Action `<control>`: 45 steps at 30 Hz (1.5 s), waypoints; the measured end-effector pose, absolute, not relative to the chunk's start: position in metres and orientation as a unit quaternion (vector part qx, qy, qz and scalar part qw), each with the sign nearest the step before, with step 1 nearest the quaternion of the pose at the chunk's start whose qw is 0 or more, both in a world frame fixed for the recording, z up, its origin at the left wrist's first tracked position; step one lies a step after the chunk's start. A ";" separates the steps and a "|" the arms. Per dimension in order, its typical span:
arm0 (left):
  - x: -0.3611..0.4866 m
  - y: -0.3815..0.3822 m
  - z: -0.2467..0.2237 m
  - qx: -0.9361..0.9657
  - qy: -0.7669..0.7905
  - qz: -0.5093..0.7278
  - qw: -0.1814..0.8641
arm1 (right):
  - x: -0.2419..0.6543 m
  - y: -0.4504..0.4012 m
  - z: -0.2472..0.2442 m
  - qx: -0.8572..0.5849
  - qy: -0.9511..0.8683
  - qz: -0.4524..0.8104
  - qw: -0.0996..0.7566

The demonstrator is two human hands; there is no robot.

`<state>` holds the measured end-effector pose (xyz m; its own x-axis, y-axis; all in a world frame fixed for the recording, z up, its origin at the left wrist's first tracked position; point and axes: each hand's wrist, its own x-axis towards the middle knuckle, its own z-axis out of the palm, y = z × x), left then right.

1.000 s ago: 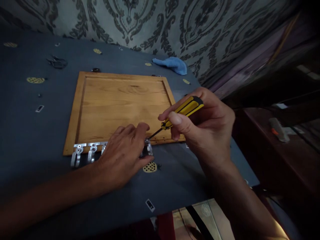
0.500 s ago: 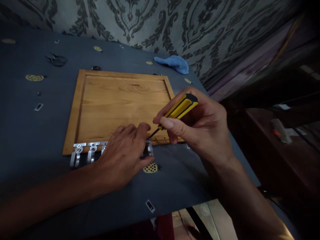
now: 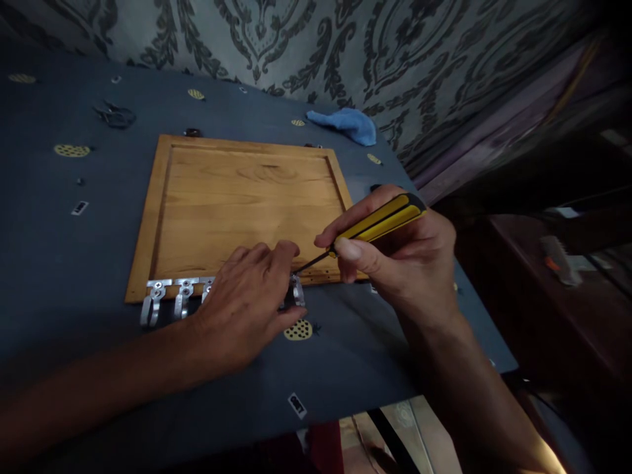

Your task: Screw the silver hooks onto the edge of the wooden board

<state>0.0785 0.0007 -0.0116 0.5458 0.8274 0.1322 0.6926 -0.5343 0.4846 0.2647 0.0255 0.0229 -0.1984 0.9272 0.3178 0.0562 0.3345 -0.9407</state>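
Note:
A framed wooden board (image 3: 251, 204) lies on the table. Along its near edge runs a metal hook rail (image 3: 185, 289), its hooks jutting over the edge and its middle covered by my left hand (image 3: 249, 296). That hand grips the rail near its right end, thumb on the near side and fingers over the wood. My right hand (image 3: 405, 263) is closed around a yellow-and-black screwdriver (image 3: 380, 220), which slants low to the right. Its thin shaft reaches the rail's right end beside my left fingers. Whether the tip sits in a screw cannot be made out.
Behind the board a blue cloth (image 3: 348, 125) lies on the dark pineapple-print tablecloth (image 3: 59, 263). Pliers or a similar dark tool (image 3: 116, 116) rest at the far left. A patterned curtain (image 3: 296, 46) hangs behind. The table's edge runs along the right and front.
The screwdriver handle has tipped lower and to the right, with my right hand shifting slightly right. My left hand stays on the hook rail.

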 end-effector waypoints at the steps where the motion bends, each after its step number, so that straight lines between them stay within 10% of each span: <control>1: 0.079 0.001 -0.011 0.858 0.443 0.175 0.194 | 0.267 0.026 0.023 -0.379 -0.646 0.442 0.494; 45: 0.079 0.001 -0.014 0.862 0.440 0.184 0.172 | 0.278 0.030 0.013 -0.352 -0.651 0.493 0.457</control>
<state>0.0793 0.0012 -0.0136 0.5448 0.8221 0.1653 0.6956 -0.5531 0.4585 0.2782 0.0299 0.0130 -0.3345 0.9093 0.2474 0.0087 0.2655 -0.9641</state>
